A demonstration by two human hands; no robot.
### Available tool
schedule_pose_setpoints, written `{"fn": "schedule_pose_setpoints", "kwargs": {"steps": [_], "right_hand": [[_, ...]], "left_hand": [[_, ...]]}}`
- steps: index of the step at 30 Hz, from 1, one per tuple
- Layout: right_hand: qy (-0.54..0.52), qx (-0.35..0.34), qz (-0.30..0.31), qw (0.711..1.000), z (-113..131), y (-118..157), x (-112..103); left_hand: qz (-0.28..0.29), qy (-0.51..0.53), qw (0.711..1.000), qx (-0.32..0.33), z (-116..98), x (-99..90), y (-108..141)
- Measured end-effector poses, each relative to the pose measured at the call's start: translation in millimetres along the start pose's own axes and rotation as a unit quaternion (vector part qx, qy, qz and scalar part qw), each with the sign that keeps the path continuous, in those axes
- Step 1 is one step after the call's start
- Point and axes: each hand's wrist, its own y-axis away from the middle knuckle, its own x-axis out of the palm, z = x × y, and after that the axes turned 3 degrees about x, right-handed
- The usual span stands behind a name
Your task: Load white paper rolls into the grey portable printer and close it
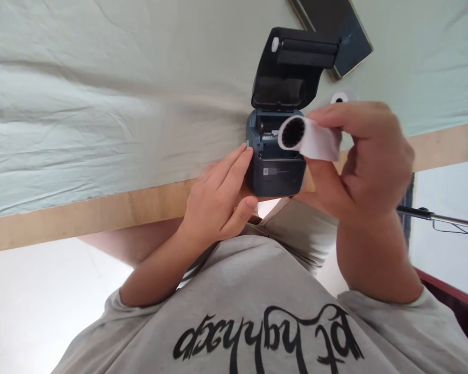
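Note:
A small dark label printer [283, 179] stands near the table's front edge, its lid [284, 78] swung up and back. Against the printer's left side rest the fingertips of my left hand [220, 200], with the fingers stretched out and the thumb apart. My right hand [374, 156] pinches a white paper roll [323, 143] between thumb and fingers. The roll is held above the printer's right part, its dark hollow core facing left, and covers some of the open compartment [267, 124].
Another white roll [349, 95] lies on the table behind my right hand, partly hidden. A dark phone-like slab [351, 47] lies at the back, beyond the lid. Pale wrinkled cloth [120, 104] covers the table up to a wooden edge [148, 208]. A metal rod [448, 218] shows at right.

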Motion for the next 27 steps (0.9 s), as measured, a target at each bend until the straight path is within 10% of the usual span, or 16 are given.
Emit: {"fn": "schedule_pose_setpoints", "kwargs": {"steps": [11,27], "right_hand": [[0.073,0.015,0.072,0.995,-14,-15,19],[-0.036,-0.052,-0.072,0.995,-25,57,36]], "left_hand": [[0.011,0.004,1.0,-0.01,-2,-1.3,1],[-0.009,-0.01,1.0,0.001,0,-0.6,-1]]}}
